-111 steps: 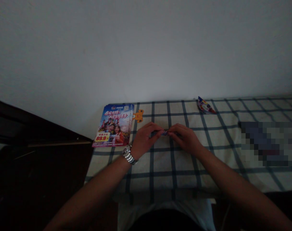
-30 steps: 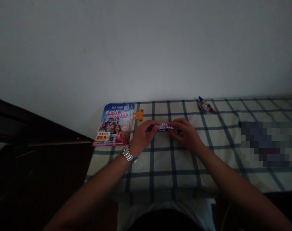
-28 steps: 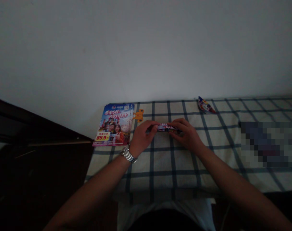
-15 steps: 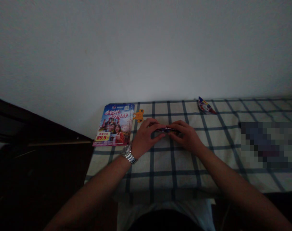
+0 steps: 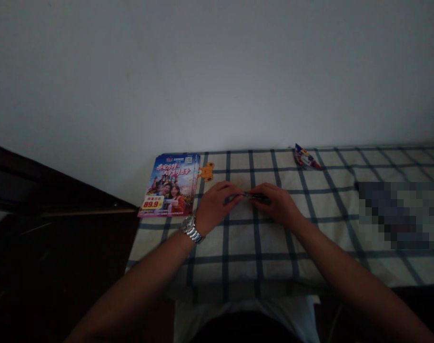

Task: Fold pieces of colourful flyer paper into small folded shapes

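Note:
Above the middle of the checked cloth, my left hand (image 5: 217, 205) and my right hand (image 5: 277, 202) face each other, fingertips close together. Between them is a thin, dark, folded flyer (image 5: 253, 195), seen nearly edge-on. Thumb and fingers of each hand pinch one end of it, and the fingers cover most of its print. A silver watch (image 5: 191, 229) is on my left wrist. Left of my left hand lies a stack of printed flyers (image 5: 168, 186). Another flyer, folded to a point (image 5: 305, 158), rests beyond my right hand near the wall.
An orange bear-shaped piece (image 5: 206, 172) sticks out from beside the stack. On the right, a dark blurred-out object (image 5: 393, 214) lies on the checked cloth (image 5: 238, 259). A pale wall (image 5: 238, 85) rises behind the table, and dark furniture (image 5: 41, 190) stands at left.
The held flyer has tipped and flattened, showing less of its print. The fingers of both my hands have lowered slightly and drawn in on it. Everything else stays in place.

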A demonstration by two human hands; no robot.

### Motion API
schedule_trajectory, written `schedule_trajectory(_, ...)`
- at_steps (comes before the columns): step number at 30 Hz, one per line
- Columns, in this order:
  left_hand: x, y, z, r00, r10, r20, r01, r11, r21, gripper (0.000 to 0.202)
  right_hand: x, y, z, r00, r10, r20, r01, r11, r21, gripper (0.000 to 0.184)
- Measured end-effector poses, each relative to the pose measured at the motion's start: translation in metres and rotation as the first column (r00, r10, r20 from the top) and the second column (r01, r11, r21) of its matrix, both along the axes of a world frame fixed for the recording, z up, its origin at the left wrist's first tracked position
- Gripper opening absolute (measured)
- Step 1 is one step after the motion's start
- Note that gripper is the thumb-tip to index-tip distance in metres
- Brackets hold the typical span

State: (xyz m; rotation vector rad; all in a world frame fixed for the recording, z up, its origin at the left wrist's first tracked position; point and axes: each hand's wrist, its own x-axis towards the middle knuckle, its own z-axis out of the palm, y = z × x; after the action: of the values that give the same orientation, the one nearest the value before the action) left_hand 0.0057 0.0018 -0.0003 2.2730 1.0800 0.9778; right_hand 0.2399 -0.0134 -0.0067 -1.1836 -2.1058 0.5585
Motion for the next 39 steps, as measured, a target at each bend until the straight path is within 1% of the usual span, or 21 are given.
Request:
schedule_trajectory(4,0.0,-0.0007,-0.0002,1.0,-0.017,-0.016,0.017,1.0,-0.011,0.012,0.0006,0.0001,-0.0001,1.0,-0.006,0.023,0.005,1.0,0.023,0.011)
schedule_trajectory(7,-0.0005,-0.0014,0.001,0.997,-0.035,-0.065,0.035,0.999,0.012,0.012,0.0017,0.0007,-0.0004,0.998,0.004,0.062,-0.005,1.0,0.021,0.009)
schedule_trajectory(10,-0.0015,-0.0015,0.0016,0.988,-0.056,-0.146,0.067,0.995,0.07,0.012,0.0023,0.001,-0.0009,0.995,0.02,0.099,-0.021,1.0,0.01,0.013)
schedule_trajectory(13,-0.0024,-0.0004,-0.0009,0.969,-0.064,-0.238,0.096,0.987,0.128,0.018,0.0017,0.0008,-0.002,0.993,0.029,0.114,-0.03,1.0,0.008,0.018)
schedule_trajectory(15,-0.0024,0.0007,-0.004,0.962,-0.061,-0.268,0.107,0.982,0.158,0.015,0.001,0.0005,-0.003,0.993,0.037,0.114,-0.039,0.999,0.012,0.018)
schedule_trajectory(20,-0.0006,0.0015,-0.0081,0.956,-0.054,-0.289,0.11,0.977,0.182,0.011,0.0,0.0001,-0.0044,0.992,0.07,0.101,-0.073,0.997,0.026,0.013)
schedule_trajectory(29,0.001,0.0011,-0.0064,0.961,-0.018,-0.278,0.087,0.967,0.239,0.009,-0.0009,0.0006,-0.0025,0.993,0.053,0.104,-0.056,0.998,0.029,0.007)
schedule_trajectory(35,-0.0006,0.0016,-0.005,0.965,0.008,-0.263,0.054,0.973,0.224,0.008,0.0032,0.0011,-0.0014,0.994,0.035,0.105,-0.039,0.998,0.041,0.007)
schedule_trajectory(39,-0.0004,0.0013,-0.0051,0.962,-0.007,-0.274,0.069,0.973,0.218,0.008,0.0028,0.0003,-0.0007,0.994,0.036,0.103,-0.04,0.999,0.032,0.006)
